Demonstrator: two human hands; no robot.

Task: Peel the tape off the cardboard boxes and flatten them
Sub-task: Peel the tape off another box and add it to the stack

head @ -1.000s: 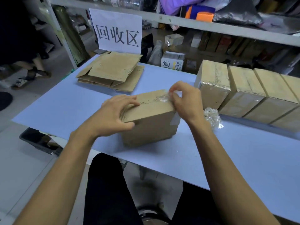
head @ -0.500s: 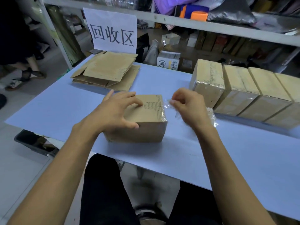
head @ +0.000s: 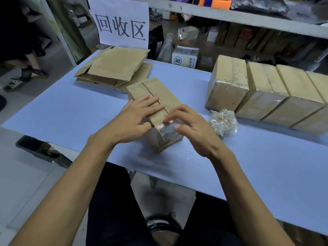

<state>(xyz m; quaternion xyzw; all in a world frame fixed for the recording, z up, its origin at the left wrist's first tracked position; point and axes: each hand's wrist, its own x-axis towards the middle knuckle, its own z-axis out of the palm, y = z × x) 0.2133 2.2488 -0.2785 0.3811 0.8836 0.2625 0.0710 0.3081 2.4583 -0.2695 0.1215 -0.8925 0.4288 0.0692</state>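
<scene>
**Tape at the near end of the box under both hands**

The blue table fills the middle of the frame. At right centre a row of taped boxes stands side by side, tape on and not yet flattened. At upper left of centre lies a stack of flattened cardboard, below a paper sign.

The box being worked sits at frame centre, one long side up, its top seam bare and clear tape shining on its near end face. It looks light and stiff, the board thin enough to crease under a hard press; the tape looks slick and clingy, likely to tear if pulled sideways.

The left hand lies flat on the box top, fingers straight, pressing it down, thumb at the near edge. The right hand hovers at the near top corner, fingers loosely bent, fingertips touching the taped edge; whether they pinch a tape end cannot be told.

A crumpled ball of peeled tape lies just right of the right hand.

A lifted tape corner at that edge seems the best hold.
</scene>
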